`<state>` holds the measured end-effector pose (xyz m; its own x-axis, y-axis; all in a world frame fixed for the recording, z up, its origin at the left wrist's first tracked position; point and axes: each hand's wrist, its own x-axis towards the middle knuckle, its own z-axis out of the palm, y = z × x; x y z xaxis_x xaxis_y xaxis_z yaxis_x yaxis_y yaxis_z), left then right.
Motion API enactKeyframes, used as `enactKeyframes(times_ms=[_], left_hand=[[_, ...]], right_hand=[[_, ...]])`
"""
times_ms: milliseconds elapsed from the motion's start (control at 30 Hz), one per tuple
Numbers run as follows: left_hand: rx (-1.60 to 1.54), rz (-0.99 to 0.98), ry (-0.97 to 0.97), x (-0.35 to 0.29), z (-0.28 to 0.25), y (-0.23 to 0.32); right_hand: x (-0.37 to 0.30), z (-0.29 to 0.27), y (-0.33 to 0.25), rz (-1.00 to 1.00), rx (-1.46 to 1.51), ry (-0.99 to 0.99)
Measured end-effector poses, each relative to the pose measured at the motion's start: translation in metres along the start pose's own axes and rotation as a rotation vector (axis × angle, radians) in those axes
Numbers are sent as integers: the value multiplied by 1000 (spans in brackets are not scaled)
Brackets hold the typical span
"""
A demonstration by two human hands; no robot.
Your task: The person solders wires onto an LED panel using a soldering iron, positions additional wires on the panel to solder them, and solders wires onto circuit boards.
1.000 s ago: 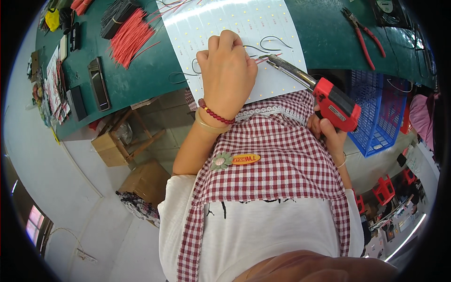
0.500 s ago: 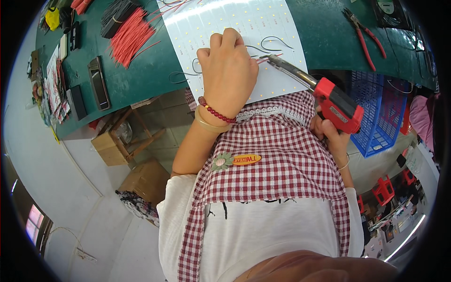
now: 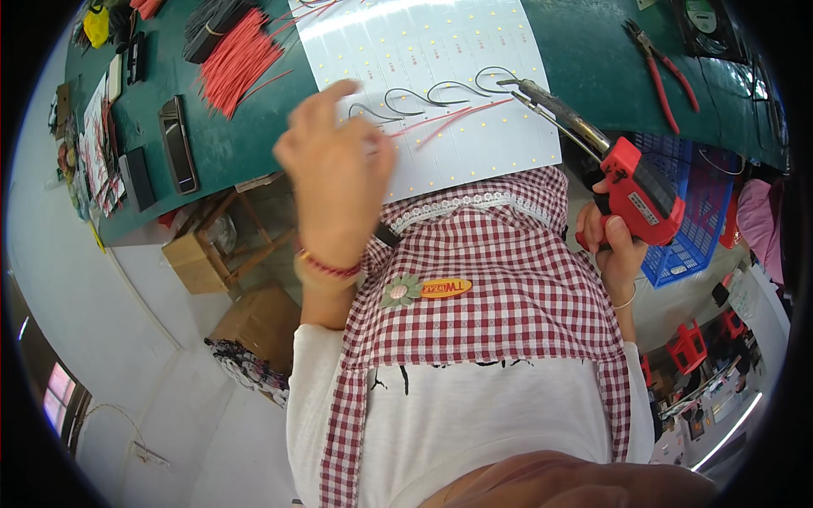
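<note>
My right hand (image 3: 616,247) grips the handle of a red and black soldering gun (image 3: 644,195). Its thin metal tip reaches over a white LED panel (image 3: 500,144) dotted with small yellow chips, near the end of a curved black wire (image 3: 494,69). Several such black wires arch in a row across the panel. Loose red wires (image 3: 430,122) lie just below them. Over the panel's left edge, my left hand (image 3: 332,178) is raised and blurred, fingers apart, with nothing visible in it.
On the green table (image 3: 262,127), a bundle of red wires (image 3: 233,72) and a black bundle (image 3: 212,30) lie at the left, near a dark phone-like device (image 3: 177,144). Red-handled pliers (image 3: 665,93) lie far right. Below stand a blue plastic basket (image 3: 673,254) and a cardboard box (image 3: 262,317).
My left hand has moved left and toward me off the wires, its fingers opening. The soldering gun has shifted to the right. More black and red wires show on the panel.
</note>
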<state>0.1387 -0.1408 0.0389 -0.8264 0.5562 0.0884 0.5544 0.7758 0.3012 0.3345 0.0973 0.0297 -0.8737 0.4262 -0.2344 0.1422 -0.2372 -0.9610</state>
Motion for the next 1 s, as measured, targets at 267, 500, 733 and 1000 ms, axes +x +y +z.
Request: enactKeyframes(times_ms=[267, 500, 733, 1000], left_hand=[[-199, 52, 131, 11, 0, -7], [-138, -26, 12, 9, 37, 10], [-167, -9, 20, 14, 41, 9], [-171, -37, 21, 15, 40, 11]], right_hand=[[9, 3, 2, 86, -17, -106], [11, 5, 11, 268, -76, -174], [6, 2, 19, 288, -133, -161], [4, 15, 4, 236, -71, -98]])
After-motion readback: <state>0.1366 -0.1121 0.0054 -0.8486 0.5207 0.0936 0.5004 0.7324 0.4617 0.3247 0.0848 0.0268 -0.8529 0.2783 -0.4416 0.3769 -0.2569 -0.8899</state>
